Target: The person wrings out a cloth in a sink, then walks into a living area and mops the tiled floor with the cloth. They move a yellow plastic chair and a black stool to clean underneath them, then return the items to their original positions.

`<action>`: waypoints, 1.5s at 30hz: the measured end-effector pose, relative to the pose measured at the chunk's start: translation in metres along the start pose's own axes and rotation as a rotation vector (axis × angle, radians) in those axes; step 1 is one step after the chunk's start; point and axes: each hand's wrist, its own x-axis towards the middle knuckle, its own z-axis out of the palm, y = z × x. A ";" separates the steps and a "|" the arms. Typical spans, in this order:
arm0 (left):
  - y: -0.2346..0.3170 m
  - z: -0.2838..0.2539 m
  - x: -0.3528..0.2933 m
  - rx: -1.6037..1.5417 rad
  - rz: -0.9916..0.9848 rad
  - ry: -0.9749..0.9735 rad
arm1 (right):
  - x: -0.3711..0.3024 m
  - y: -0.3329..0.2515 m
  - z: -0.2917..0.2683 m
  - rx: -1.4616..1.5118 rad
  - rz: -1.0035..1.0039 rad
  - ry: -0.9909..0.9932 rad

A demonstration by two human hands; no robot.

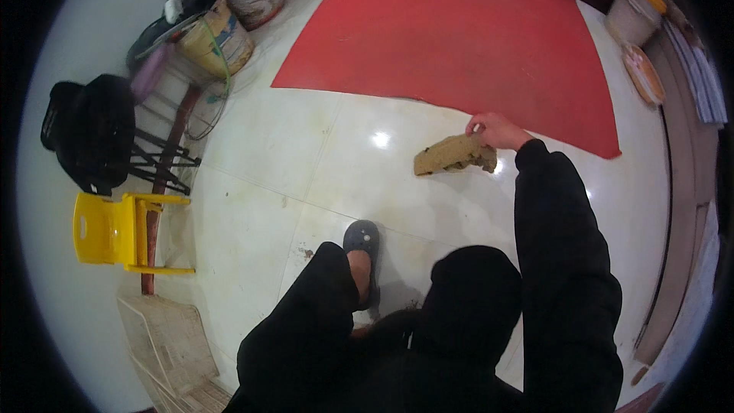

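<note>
A ragged brown cloth (pixel 453 155) hangs by its upper right edge from my right hand (pixel 501 131). The fingers of that hand are closed in a pinch on it. Beneath the cloth lies the pale tiled floor (pixel 252 153), though I cannot tell whether the two touch. Just beyond my right hand runs the near edge of a red mat (pixel 459 27). My left hand is out of the picture.
Along the left wall stand a yellow child's chair (pixel 115 229), a black folding chair (pixel 95 134), a beige plastic rack (pixel 168 344) and a stained bucket (pixel 218 38) with cables around it. At far right are a lidded bucket (pixel 636 11) and an orange-rimmed basin (pixel 642 75).
</note>
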 end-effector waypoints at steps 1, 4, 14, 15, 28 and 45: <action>0.001 -0.001 0.001 0.014 0.010 -0.005 | -0.004 0.005 0.000 0.021 0.004 0.016; 0.009 -0.002 0.010 0.053 0.040 -0.022 | -0.014 0.023 0.001 0.023 -0.031 0.076; 0.033 -0.007 0.029 0.097 0.065 -0.093 | 0.009 0.022 -0.012 0.100 0.100 0.003; 0.033 -0.007 0.029 0.098 0.073 -0.096 | 0.013 0.022 -0.011 0.111 0.086 0.012; -0.002 -0.116 0.061 0.110 0.444 -0.039 | -0.045 -0.040 0.081 0.776 -0.049 0.434; 0.358 -0.137 -0.190 0.015 1.123 -0.510 | -0.273 -0.139 0.132 0.817 -0.083 0.543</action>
